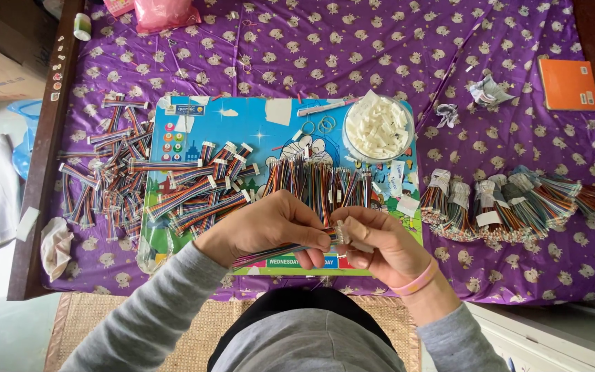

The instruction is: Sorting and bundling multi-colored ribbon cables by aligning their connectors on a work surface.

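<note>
I see long grey knit sleeves on both my arms, a grey top, and a pink rubber wristband [418, 282] on my right wrist.

The scene is lit evenly by soft, bright daylight, and only faint shadows are cast beneath the hands [332, 234]. Colours are rendered vividly, with mild glare seen on the glossy blue board [256, 124]. Slight wide-angle bending is noticed toward the edges, while the centre is kept sharp.

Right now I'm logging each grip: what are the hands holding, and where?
The left hand pinches a multicoloured wire bundle near its end; the right hand grips the small white connector by its sides.
</note>
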